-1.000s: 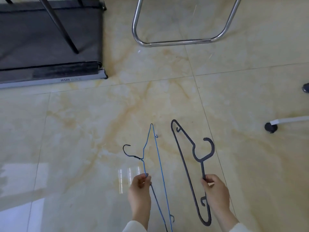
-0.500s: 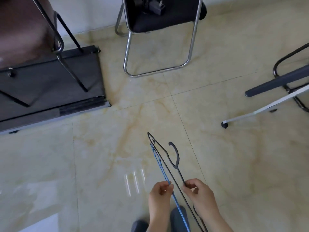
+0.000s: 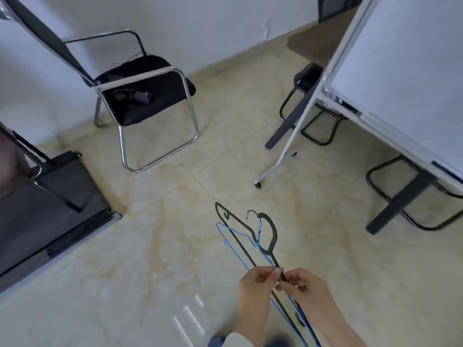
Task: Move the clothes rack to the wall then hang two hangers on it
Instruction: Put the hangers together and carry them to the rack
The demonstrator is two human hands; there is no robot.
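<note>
Black hanger [image 3: 270,240]: held low in the middle of the view, above the tiled floor [image 3: 150,246]; its long axis runs from the hands up and to the left, away from the person; its thick hook curls at the far end, opening toward the left.
Blue hanger [image 3: 231,236]: thin wire, lying right alongside the black one on the same slant, so the two overlap; its small hook sits just beside the black hook; its lower end passes under the wrists and out of the frame.
Left hand [image 3: 255,281]: grip pressed together, thumb and fingertips pinching the hangers where the bars cross; I cannot tell which of the two bars it holds.
Right hand [image 3: 304,288]: grip likewise closed on the bars, touching the left hand's fingertips; a black bar runs beneath its palm.
Chair [image 3: 147,96]: chrome frame, black seat, by the white wall [image 3: 200,26], well beyond the hangers.
Whiteboard [image 3: 400,71]: on a wheeled stand, at the right, tilted in view.
</note>
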